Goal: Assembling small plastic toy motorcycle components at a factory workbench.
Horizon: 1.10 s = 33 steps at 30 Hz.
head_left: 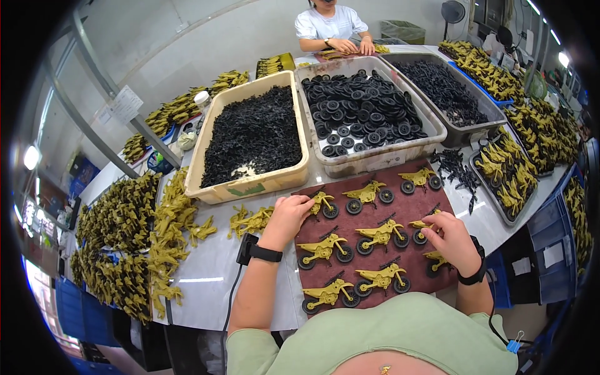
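On a dark red mat (400,182) lie several yellow toy motorcycles in rows, most with two black wheels and a loose-looking black strip beside the top. At the mat's far left, my left hand (289,219) has its fingers closed on the rear end of a toy motorcycle (321,202); its rear wheel is hidden. My right hand (451,240) pinches at another toy motorcycle (420,224) in the middle row, on the right, covering much of it. Nearest the middle sits an uncovered toy motorcycle (382,235).
Beyond the mat stand a cream bin (301,140) of small black parts, a grey bin (375,161) of black wheels and a darker bin (494,125). Yellow bodies (169,225) heap at left. A metal tray (514,215) and loose black parts (459,169) lie right. A co-worker (331,28) sits opposite.
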{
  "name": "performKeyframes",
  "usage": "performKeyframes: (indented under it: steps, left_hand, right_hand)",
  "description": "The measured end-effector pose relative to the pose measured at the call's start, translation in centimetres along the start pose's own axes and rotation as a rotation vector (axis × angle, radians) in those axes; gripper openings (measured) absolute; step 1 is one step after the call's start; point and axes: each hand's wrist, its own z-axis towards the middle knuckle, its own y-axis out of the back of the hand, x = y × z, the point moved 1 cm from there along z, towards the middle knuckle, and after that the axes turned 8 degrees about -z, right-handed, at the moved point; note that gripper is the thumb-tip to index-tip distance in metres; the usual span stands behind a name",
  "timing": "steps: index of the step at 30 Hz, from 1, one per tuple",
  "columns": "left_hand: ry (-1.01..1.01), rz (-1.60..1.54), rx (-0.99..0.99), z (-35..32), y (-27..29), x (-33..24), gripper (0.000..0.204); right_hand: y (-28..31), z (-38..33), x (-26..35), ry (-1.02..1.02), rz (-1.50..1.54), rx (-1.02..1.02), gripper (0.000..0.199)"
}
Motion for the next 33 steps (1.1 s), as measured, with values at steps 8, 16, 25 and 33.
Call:
performKeyframes:
  steps: [8,16,25,33]
  left_hand:
    - [0.024,0.040,-0.026,-0.4,0.8,-0.3,0.033]
    - [-0.010,0.066,-0.054,-0.3,0.1,-0.4,0.030]
    - [-0.013,0.143,-0.056,-0.5,0.1,-0.4,0.028]
    - [-0.065,0.371,-0.108,0.2,-2.4,-1.1,0.041]
  right_hand:
    - [-0.2,0.0,-0.3,-0.011,0.011,0.002,0.024]
    - [-0.2,0.1,0.1,-0.016,0.015,0.019,0.024]
    - [-0.3,0.0,0.2,0.002,0.012,0.022,0.024]
    - [-0.6,0.5,0.7,0.030,0.031,0.038,0.023]
